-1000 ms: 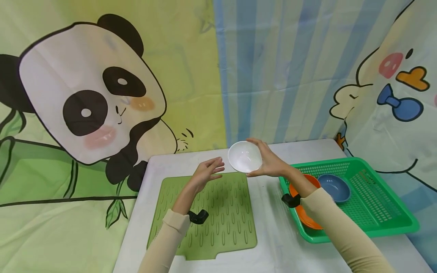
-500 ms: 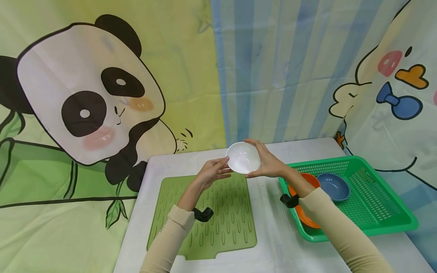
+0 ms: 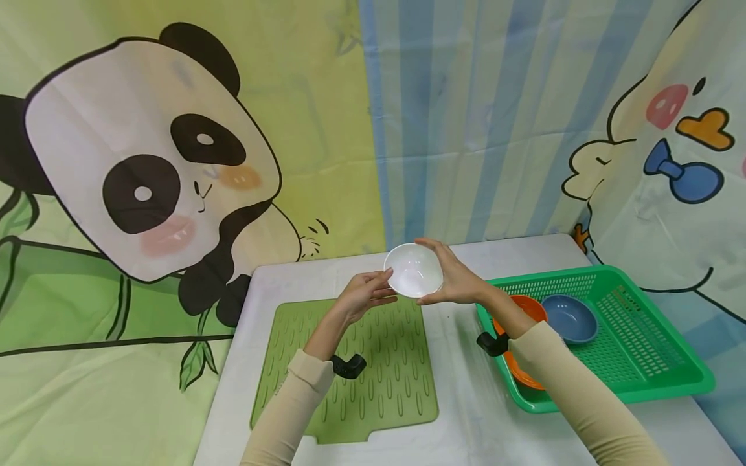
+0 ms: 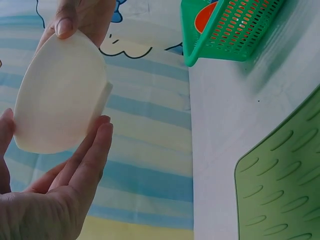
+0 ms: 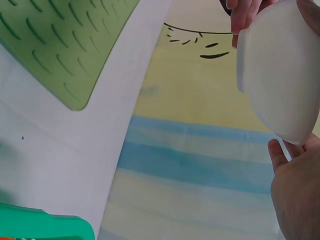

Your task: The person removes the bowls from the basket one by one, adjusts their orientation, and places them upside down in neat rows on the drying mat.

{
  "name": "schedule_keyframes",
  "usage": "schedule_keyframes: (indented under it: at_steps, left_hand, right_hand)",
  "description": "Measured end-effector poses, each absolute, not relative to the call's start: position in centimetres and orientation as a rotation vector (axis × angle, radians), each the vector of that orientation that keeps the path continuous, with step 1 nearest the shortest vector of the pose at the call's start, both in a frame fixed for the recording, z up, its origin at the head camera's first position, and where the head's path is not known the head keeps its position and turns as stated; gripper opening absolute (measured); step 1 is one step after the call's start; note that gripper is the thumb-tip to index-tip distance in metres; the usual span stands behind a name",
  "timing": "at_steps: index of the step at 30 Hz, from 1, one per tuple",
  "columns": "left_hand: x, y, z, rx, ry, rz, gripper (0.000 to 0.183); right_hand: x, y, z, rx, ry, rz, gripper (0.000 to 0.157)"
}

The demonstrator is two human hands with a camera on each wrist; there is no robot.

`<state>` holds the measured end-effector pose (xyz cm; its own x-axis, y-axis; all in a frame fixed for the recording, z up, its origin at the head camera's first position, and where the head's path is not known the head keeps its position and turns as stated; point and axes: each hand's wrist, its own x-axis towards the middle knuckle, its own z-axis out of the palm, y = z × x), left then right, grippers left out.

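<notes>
In the head view, gripping a white bowl (image 3: 412, 272) at its right edge with the right hand (image 3: 457, 278), and pinching it at its lower left with the left hand (image 3: 364, 294). Held just below the middle of the frame, hollow toward the camera, with both hands joined only through it. Spread over a white table (image 3: 460, 375) at lower centre, as a ridged green mat (image 3: 402, 382). Set at lower right, as a green basket (image 3: 635, 343) containing a blue bowl (image 3: 570, 320) and orange dishware (image 3: 531, 307), partly hidden behind the right forearm.

In the left wrist view, clasping the white bowl at left of frame between left thumb at the rim and fingers near the base; pressing its top end with the right thumb.

In the right wrist view, tilted on edge at upper right, touched from below by the right hand and from above by left fingers.
</notes>
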<state>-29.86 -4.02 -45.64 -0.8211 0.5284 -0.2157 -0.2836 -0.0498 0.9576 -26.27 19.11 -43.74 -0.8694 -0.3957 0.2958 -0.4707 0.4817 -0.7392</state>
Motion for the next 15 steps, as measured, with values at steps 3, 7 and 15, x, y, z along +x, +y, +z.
schedule_keyframes:
  at_steps: [3,7,15]
  left_hand:
    - [-29.87,-4.08,-45.7,0.252,1.678,1.933,0.062]
    - [-29.97,-4.11,-45.78,0.232,1.68,1.941,0.059]
    - [-30.16,-4.12,-45.62,0.221,1.734,1.928,0.059]
  right_hand:
    - [-26.36,19.08,-43.89,0.778,-2.625,1.359,0.111]
    - [-26.43,19.06,-44.05,0.782,-2.616,1.376,0.112]
    - [-26.47,19.01,-44.44,0.762,-2.616,1.384,0.113]
